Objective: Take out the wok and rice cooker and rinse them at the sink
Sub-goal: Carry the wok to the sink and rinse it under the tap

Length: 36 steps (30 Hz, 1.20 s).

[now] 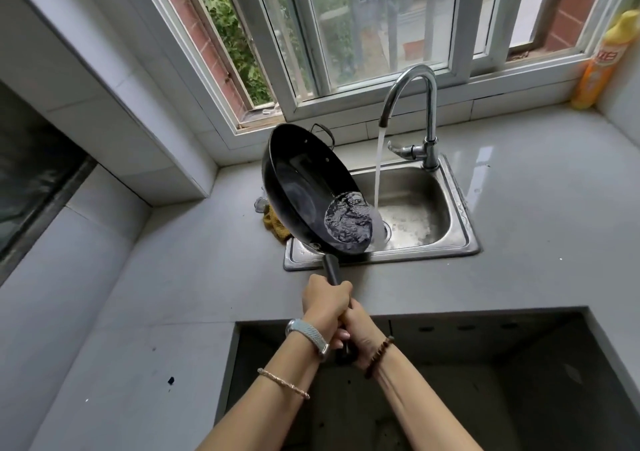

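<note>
The wok (298, 180) is dark, glossy metal. The sink (462, 204) is dull brushed steel and the tap (431, 111) polished chrome. The bench (540, 229) looks like smooth, glossy grey stone.

wok (304, 187): black, long-handled | tilted right, spilling water | above steel sink (460, 222) left edge

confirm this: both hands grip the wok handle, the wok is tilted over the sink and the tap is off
Not quite. The tap is running: the head view shows a stream of water falling into the sink. The rest holds: left hand and right hand grip the handle of the tilted wok.
</note>
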Tool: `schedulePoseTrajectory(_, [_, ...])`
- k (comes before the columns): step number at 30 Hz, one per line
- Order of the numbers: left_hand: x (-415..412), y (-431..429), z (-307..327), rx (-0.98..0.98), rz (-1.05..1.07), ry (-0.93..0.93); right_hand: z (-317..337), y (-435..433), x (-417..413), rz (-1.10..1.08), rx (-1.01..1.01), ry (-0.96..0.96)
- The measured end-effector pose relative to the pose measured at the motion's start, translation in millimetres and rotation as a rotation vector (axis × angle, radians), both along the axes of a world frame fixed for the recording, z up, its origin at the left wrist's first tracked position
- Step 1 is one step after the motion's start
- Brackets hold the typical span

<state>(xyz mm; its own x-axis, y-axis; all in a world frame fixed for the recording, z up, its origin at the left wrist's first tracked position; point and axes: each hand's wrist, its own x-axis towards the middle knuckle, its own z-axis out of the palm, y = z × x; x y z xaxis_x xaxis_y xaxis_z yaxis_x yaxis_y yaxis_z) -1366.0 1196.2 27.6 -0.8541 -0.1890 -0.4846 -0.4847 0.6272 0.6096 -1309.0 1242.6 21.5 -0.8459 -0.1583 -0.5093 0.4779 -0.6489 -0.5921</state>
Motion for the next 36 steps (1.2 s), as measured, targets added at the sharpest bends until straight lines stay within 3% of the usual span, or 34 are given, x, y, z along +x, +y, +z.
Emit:
schedulePoseTrajectory(26, [6.9,1.6,75.9,-0.025,-0.027,0.184,44.7,1.0,-5.7,0.030,-0.379,0.128])
schedulePoseTrajectory(36, [15.2,6.6,87.6,-0.174,-0.134,0.179,44.2,-2.2,7.0,0.022,-0.581,0.156])
